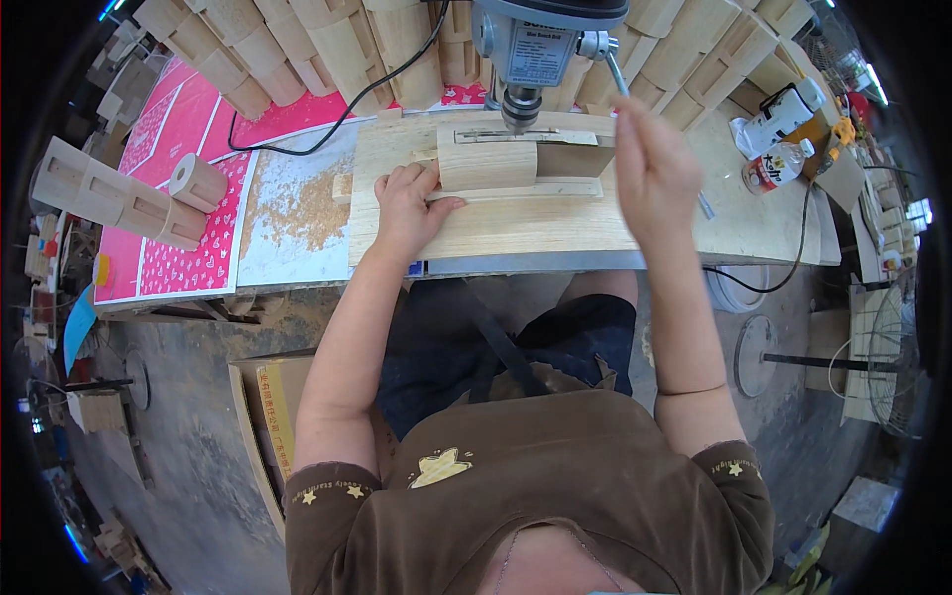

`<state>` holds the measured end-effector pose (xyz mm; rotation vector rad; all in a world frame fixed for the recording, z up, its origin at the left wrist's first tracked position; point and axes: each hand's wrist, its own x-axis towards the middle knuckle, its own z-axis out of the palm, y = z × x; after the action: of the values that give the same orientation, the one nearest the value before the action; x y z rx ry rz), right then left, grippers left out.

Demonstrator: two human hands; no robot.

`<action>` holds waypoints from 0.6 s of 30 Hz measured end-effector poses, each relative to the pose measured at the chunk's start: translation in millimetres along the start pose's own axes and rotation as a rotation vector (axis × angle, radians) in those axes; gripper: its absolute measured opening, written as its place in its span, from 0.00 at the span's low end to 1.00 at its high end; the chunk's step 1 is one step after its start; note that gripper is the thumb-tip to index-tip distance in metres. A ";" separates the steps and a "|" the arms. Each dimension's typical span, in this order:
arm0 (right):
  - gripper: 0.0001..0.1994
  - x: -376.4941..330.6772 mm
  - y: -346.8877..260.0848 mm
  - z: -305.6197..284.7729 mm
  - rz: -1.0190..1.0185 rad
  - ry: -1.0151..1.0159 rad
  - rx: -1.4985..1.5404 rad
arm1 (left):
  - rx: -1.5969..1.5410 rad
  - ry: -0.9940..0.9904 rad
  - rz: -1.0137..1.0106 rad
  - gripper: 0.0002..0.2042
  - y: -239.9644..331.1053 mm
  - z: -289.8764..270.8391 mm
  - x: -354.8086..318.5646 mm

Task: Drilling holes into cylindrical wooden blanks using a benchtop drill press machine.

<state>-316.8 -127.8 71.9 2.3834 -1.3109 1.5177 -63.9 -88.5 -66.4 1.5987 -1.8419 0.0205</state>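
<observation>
A pale wooden cylinder (486,165) lies on its side in a wooden jig (570,187) on a board, below the chuck (522,105) of a bench drill press (540,50). My left hand (405,203) grips the cylinder's left end, fingers bent against it and thumb along the jig's front edge. My right hand (656,174) is raised to the right of the drill, its fingers closed round the end of the feed lever (617,74). The drill bit's tip is too small to make out against the jig.
Stacked wooden cylinders (407,50) line the back of the table. More cylinders (119,193) lie at the left beside sawdust (302,213). A black cable (397,74) crosses behind the board. A bottle (778,167) and a white spray can (783,114) stand at right.
</observation>
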 end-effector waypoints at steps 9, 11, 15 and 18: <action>0.05 -8.7 27.9 26.1 -0.260 0.138 -0.111 | -0.002 0.015 0.001 0.25 1.9 1.3 2.6; 0.03 13.3 20.6 9.1 -0.360 0.246 -0.036 | -0.007 0.015 0.008 0.25 0.1 0.4 -0.8; 0.11 113.2 18.8 -3.0 -0.181 0.181 -0.174 | -0.051 0.012 -0.036 0.26 6.3 6.8 -0.7; 0.19 180.4 25.7 10.4 0.083 -0.118 -0.223 | -0.091 0.018 0.016 0.27 28.0 26.0 14.4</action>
<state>-295.2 -262.6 193.0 2.3344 -1.5311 1.1907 -101.0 -105.4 -67.5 1.5169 -1.8161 -0.0410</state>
